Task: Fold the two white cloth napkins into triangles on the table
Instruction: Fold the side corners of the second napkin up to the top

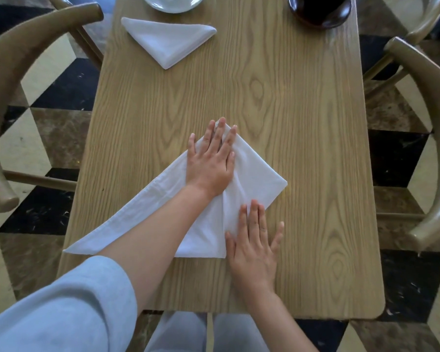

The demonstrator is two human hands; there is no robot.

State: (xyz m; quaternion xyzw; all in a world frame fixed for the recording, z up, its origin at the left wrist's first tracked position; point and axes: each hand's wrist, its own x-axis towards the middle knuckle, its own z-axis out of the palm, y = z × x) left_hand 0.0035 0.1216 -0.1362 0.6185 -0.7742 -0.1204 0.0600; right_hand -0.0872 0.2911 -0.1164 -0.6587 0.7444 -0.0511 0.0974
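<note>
Here, near napkin white, half-folded, creased, left hand and right hand flat, fingers spread, pressing it

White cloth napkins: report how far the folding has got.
Done: the far white cloth napkin lies as a neat triangle near the pale plate. In hand: the near white cloth napkin is partly folded, with the left hand and right hand pressing flat on it. Left: its long left tail remains unfolded on the wooden table.
</note>
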